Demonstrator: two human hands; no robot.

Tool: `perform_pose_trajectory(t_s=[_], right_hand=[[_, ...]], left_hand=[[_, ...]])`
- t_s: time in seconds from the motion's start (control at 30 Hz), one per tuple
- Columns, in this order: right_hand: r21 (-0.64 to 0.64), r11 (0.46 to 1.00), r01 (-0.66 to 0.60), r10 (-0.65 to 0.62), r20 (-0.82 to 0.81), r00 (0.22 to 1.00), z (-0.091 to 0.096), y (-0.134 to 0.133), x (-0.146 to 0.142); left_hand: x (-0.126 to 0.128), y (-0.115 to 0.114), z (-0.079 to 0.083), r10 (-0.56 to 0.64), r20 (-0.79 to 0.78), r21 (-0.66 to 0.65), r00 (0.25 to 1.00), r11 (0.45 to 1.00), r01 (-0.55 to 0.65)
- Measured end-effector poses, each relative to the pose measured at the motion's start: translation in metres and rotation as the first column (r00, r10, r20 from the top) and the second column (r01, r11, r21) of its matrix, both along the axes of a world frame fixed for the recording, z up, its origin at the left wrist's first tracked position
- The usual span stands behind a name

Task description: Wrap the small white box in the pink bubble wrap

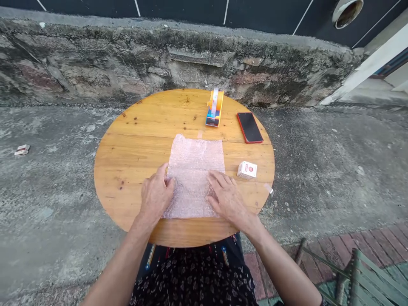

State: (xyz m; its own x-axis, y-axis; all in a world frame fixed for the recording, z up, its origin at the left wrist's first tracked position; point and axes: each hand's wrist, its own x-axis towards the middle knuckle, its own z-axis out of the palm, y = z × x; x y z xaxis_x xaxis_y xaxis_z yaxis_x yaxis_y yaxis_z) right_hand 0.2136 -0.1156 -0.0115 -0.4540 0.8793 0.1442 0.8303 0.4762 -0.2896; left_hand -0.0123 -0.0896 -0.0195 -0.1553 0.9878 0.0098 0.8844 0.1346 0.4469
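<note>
A pinkish sheet of bubble wrap (196,170) lies flat on the round wooden table (127,148). At its left edge rests my left hand (157,191), thumb and fingers apart and touching the border. My right hand (227,197) lies over the right side of the sheet with its fingers spread. Neither hand grips anything that I can see. To the right of the sheet stands a small white box (247,170) with a red print. A short strip of clear tape (200,134) shows just above the sheet's far edge.
A yellow tape dispenser (215,108) stands near the table's far edge. Right of it lies a phone (250,127) with a red case. Another tape piece (269,189) hangs at the right rim. A stone wall (127,63) runs behind; a green chair (353,272) is at lower right.
</note>
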Motion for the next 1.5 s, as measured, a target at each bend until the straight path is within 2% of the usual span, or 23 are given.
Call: perform_pose_trajectory(t_s=[0.13, 0.23, 0.3, 0.37, 0.43, 0.47, 0.6, 0.7, 0.87, 1.0, 1.13, 1.27, 1.4, 1.5], right_hand=[[-0.017, 0.999, 0.036, -0.035, 0.034, 0.999, -0.006, 0.002, 0.001], [-0.011, 0.999, 0.044, -0.043, 0.016, 0.999, 0.002, 0.005, 0.006], [0.000, 0.998, 0.056, -0.056, -0.003, 0.998, 0.007, 0.009, 0.004], [0.018, 0.998, 0.054, -0.053, -0.016, 0.998, 0.007, 0.016, -0.005], [0.029, 0.999, 0.020, -0.020, -0.010, 1.000, 0.002, 0.025, -0.016], [0.028, 1.000, 0.001, -0.001, -0.001, 1.000, -0.003, 0.029, -0.021], [0.024, 0.999, -0.021, 0.020, 0.033, 0.999, -0.021, 0.038, -0.025], [0.045, 0.999, 0.026, -0.028, 0.038, 0.999, -0.027, 0.036, -0.011], [0.046, 0.988, 0.149, -0.151, 0.040, 0.988, -0.024, 0.024, 0.013], [0.047, 0.987, 0.155, -0.157, 0.042, 0.987, -0.009, 0.017, 0.004], [0.108, 0.993, 0.038, -0.042, 0.041, 0.998, 0.009, 0.036, -0.023], [0.063, 0.998, -0.014, 0.009, 0.080, 0.997, 0.004, 0.070, -0.039], [0.051, 0.998, 0.044, -0.046, 0.048, 0.998, -0.006, 0.083, -0.030], [0.063, 0.995, 0.077, -0.068, -0.137, 0.988, 0.006, 0.073, -0.013]], left_hand=[[-0.011, -0.007, -0.001, -0.032, -0.123, 0.133, 0.992, 0.990, 0.048], [-0.011, -0.016, 0.007, -0.064, -0.192, 0.314, 0.979, 0.941, 0.123], [-0.003, -0.020, 0.014, -0.185, -0.237, 0.369, 0.954, 0.891, 0.264], [0.009, -0.017, 0.015, -0.360, -0.283, 0.351, 0.889, 0.823, 0.445], [0.020, -0.009, 0.009, -0.484, -0.321, 0.292, 0.814, 0.767, 0.572], [0.024, -0.005, 0.004, -0.516, -0.331, 0.256, 0.790, 0.757, 0.602], [0.022, 0.008, -0.017, -0.535, -0.321, 0.126, 0.782, 0.794, 0.595], [0.010, 0.008, -0.022, -0.518, -0.311, 0.097, 0.797, 0.817, 0.569], [0.000, 0.006, -0.020, -0.529, -0.269, 0.073, 0.805, 0.822, 0.565], [-0.001, 0.007, -0.014, -0.535, -0.232, 0.092, 0.813, 0.820, 0.565], [0.003, 0.015, -0.008, -0.517, -0.244, 0.119, 0.821, 0.824, 0.554], [0.004, 0.037, -0.008, -0.521, -0.253, 0.089, 0.815, 0.827, 0.556], [-0.005, 0.054, -0.009, -0.568, -0.215, 0.042, 0.794, 0.807, 0.589], [-0.009, 0.044, 0.002, -0.547, -0.094, 0.127, 0.832, 0.822, 0.555]])
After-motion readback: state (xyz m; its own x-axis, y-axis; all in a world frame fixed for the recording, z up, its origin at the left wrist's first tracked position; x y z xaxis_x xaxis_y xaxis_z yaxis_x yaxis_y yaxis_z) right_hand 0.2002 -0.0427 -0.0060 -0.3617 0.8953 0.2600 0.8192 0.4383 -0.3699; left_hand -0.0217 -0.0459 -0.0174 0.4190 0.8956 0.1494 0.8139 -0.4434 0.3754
